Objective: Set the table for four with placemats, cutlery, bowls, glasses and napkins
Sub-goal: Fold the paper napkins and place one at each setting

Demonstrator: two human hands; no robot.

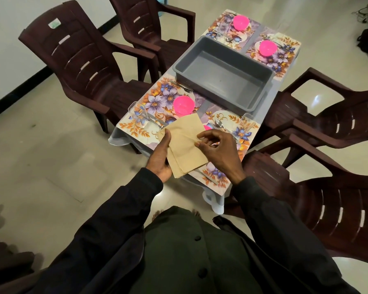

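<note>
Since those napkins are thin, floppy and basically weightless, peel one by its edge, not the middle | your left hand is curled round them at their 8 o'clock, thumb on top | your right hand is pinching the 3 o'clock edge | they're held up over the near placemats, none laid yet

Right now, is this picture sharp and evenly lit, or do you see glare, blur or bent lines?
Head view: the wide lens bends the chairs outward; a glare spot shines on the floor at right; the napkins and the left hand holding them are sharp; the far glass is faint, hard to make out.
</note>
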